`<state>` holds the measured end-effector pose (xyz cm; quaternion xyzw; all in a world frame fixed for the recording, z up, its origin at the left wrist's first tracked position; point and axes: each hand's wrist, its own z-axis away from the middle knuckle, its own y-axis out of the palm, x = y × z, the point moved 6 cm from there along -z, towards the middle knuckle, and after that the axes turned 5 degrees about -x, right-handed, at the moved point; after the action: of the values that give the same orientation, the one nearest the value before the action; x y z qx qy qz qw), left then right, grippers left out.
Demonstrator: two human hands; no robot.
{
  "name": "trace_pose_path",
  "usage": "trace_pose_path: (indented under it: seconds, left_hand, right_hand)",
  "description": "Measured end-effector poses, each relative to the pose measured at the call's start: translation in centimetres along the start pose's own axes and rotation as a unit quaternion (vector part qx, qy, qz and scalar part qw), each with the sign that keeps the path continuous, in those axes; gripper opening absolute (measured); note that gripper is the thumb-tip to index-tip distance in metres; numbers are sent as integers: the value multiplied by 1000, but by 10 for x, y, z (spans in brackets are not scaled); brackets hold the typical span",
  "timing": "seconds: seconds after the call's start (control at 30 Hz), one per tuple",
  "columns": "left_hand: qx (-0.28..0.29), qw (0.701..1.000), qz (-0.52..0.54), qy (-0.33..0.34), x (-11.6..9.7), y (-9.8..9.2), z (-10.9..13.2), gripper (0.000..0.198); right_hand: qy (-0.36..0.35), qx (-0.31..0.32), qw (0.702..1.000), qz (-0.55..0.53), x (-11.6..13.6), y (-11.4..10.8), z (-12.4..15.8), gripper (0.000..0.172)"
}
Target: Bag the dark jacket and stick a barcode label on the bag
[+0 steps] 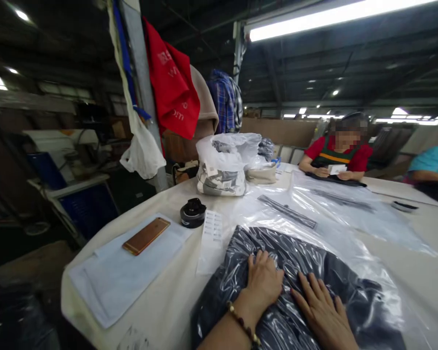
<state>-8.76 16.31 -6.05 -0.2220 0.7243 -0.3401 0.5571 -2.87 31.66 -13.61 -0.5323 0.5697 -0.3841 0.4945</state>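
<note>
A dark folded garment [336, 272] lies inside a clear plastic bag [288, 318] right in front of me, its film wrinkled and shiny. My left hand [265, 278] rests palm down on the bag, fingers slightly bent and pointing away from me. To its right, my right hand [323, 306] lies flat on the same bag with its fingers spread. Neither hand grips anything that I can see. Beyond the garment, loose clear film [361, 221] stretches over the table.
A phone [146, 236] lies on white sheets [113, 277] at the left. Nearby are a black tape roll [192, 214] and a label sheet [210, 238]. A filled plastic bag [222, 165] stands farther back on the pale table [156, 291]. Across it, a co-worker [336, 150] holds a white card.
</note>
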Motion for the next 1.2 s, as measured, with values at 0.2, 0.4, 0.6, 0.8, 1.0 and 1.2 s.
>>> trace_pose_path:
  seconds: [0.2,0.4,0.6,0.8,1.0,1.2]
  left_hand:
    - [-203,964,-15,-171,68,-103,-21,32]
    - [-194,933,-35,-300,158,-132,6,31]
    - [-167,931,60,-319,182,-119,8,14]
    - [-215,898,277,-265,143,-135,-26,26]
    - [-164,815,540,-132,30,-127,-58,28]
    - [-6,750,656,-86,-46,-46,-31,47]
  right_hand:
    - [4,12,1000,-24,-2,-12,1,47]
    - [30,11,999,-41,2,-20,-2,46]
    - [43,7,998,-36,4,-27,-3,43]
    - [85,41,991,-97,2,-31,-7,41]
    - [173,56,967,-180,0,-40,-7,56]
    - [234,-127,854,-448,-16,-42,-1,44]
